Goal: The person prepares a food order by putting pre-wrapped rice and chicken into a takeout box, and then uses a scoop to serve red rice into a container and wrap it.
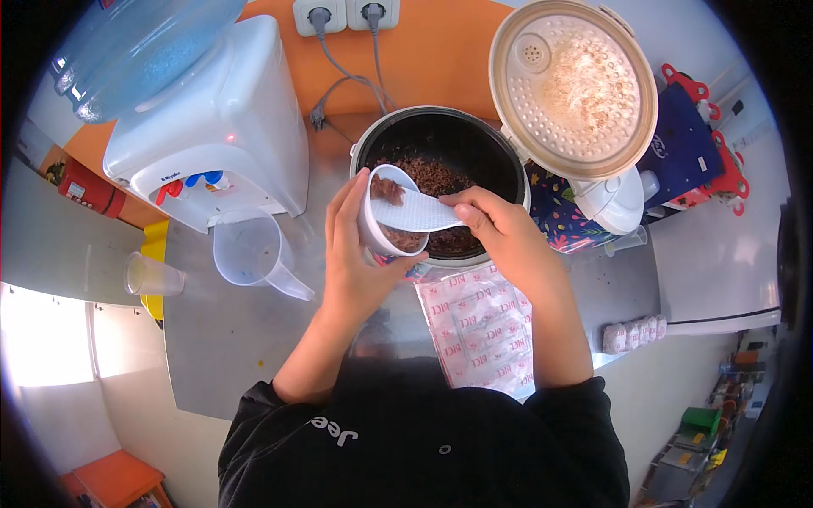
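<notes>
My left hand grips a white plastic cup, tilted over the near rim of a rice cooker. Reddish-brown cooked rice sits inside the cup. In my right hand is a white dimpled rice paddle, its blade across the cup's mouth with a clump of rice at the tip. More dark rice lies in the black inner pot. The cooker's lid stands raised at the right. Printed rice wrapping paper lies below my right hand.
On the left stand a white water dispenser, a clear plastic jug and a clear cup. Several wrapped packets line the metal counter's right edge. Power cords hang behind the cooker. A dark blue box is at the right.
</notes>
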Motion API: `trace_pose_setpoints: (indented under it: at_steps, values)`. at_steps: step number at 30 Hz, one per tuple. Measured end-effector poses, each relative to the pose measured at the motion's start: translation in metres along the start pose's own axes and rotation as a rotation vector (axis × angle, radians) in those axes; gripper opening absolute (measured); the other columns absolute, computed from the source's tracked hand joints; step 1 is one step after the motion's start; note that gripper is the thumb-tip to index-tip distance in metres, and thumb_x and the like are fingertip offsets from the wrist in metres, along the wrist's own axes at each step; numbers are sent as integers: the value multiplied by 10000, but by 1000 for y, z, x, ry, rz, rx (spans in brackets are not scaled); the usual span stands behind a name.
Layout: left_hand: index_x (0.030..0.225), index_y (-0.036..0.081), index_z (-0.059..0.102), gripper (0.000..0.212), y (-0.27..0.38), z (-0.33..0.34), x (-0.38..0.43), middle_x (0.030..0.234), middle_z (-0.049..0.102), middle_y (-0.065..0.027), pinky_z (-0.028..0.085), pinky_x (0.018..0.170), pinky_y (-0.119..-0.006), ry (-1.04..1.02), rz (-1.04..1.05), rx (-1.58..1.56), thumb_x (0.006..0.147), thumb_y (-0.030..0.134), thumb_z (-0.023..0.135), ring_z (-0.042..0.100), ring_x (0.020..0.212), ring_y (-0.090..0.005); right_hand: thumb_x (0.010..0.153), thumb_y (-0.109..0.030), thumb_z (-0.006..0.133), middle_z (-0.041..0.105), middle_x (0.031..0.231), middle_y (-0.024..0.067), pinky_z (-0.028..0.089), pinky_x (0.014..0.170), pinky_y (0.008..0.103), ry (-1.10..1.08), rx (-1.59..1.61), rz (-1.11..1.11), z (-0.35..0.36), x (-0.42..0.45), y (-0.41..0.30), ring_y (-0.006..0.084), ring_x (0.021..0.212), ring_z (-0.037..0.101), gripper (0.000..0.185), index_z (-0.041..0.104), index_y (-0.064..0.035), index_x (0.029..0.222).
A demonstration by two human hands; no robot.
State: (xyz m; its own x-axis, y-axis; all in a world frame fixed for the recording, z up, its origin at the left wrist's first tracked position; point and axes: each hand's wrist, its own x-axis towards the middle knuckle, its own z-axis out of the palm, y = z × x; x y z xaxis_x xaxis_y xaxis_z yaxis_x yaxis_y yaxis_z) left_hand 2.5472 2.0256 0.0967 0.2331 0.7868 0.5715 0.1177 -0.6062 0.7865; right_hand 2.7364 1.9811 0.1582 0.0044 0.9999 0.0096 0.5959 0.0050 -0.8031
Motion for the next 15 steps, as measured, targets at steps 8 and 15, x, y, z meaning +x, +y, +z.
trace_pose_setpoints:
  at_steps: [8,15]
  values:
    - [1398,35,260,1082,-12,9,-1,1347,291,-121,415,1031,-370,108,-82,-264,487,-78,834,389,1256,-250,923,-204,564,656,972,102,446,773,258,214,-49,-47,4,-4,-1,135,867,583,264,608,-17,1104]
    - [1406,21,238,1092,-20,2,-6,1351,286,-131,392,1048,-365,172,-120,-302,499,-74,837,376,1268,-248,868,-266,620,657,1066,99,475,743,329,449,-300,-34,-23,5,15,272,921,638,323,605,-113,1152]
